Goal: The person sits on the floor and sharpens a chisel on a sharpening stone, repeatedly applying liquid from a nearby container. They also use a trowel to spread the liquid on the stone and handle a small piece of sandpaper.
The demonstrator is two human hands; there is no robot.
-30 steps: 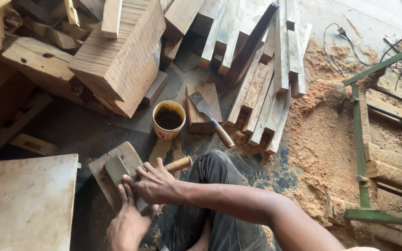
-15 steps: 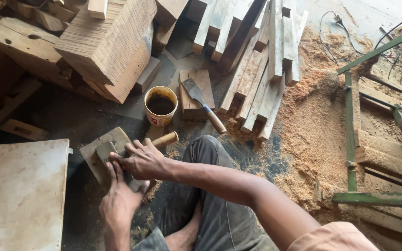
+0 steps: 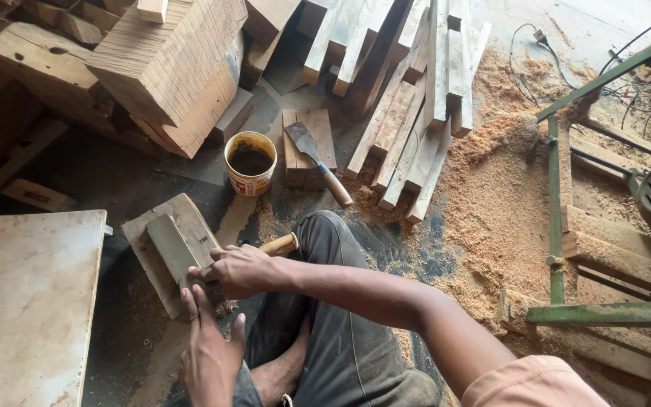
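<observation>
While the person sits on the workshop floor, the head view looks down at both hands working low and left of centre. Right hand point(image 3: 241, 270): closed around a tool with a wooden handle point(image 3: 280, 244); handle end pokes out toward the right, over the knee. Blade end hidden under the hand, so what kind of tool it is cannot be told. Left hand point(image 3: 206, 348): fingers stretched flat, tips pressing on the near end of a grey sharpening stone point(image 3: 172, 249); it grips nothing. Stone lies tilted on a flat wooden block point(image 3: 152, 260), long axis running toward upper left.

Just above the stone, centre of frame: small pail point(image 3: 250, 163) with dark liquid inside. Beside it to the right, a putty knife point(image 3: 318, 162) with pale handle rests on a short board point(image 3: 309, 148).

Upper middle: stack of sawn timber lengths point(image 3: 408, 98), fanned out. Upper left: large rough wood block point(image 3: 178, 71) among offcuts. Lower left: pale flat panel point(image 3: 28, 301). Right half: thick sawdust point(image 3: 491, 203) on the floor, green metal frame point(image 3: 555, 211) at right edge, cables point(image 3: 536, 64) in the upper right. Dark trousers point(image 3: 333, 332) and a bare foot point(image 3: 284, 377) show at the bottom.
</observation>
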